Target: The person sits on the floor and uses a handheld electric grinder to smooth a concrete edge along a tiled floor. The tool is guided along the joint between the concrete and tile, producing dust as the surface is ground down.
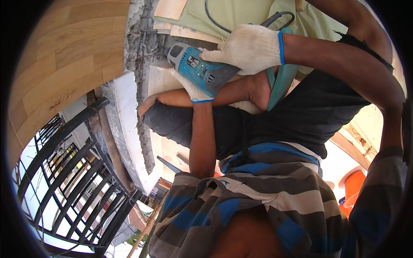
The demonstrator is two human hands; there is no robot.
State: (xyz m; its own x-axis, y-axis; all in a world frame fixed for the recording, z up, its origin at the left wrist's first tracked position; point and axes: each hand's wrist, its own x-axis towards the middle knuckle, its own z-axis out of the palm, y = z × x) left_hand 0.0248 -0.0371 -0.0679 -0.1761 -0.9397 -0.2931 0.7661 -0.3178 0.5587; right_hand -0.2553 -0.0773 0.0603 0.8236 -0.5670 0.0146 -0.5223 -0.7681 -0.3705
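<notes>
Gripping a teal power tool (201,71) (rounded, slotted), knit-gloved fingers (211,56) press around it.

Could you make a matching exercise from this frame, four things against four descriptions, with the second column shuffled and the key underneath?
Column one
1. power tool
2. right hand
3. sandal
4. railing

Column two
A. green, worn on a foot
B. black, with slats, toward the picture's lower left
C. blue-green and grey, held
D. pale-gloved, with blue edging at the wrist

Right pairs: 1-C, 2-D, 3-A, 4-B
</notes>
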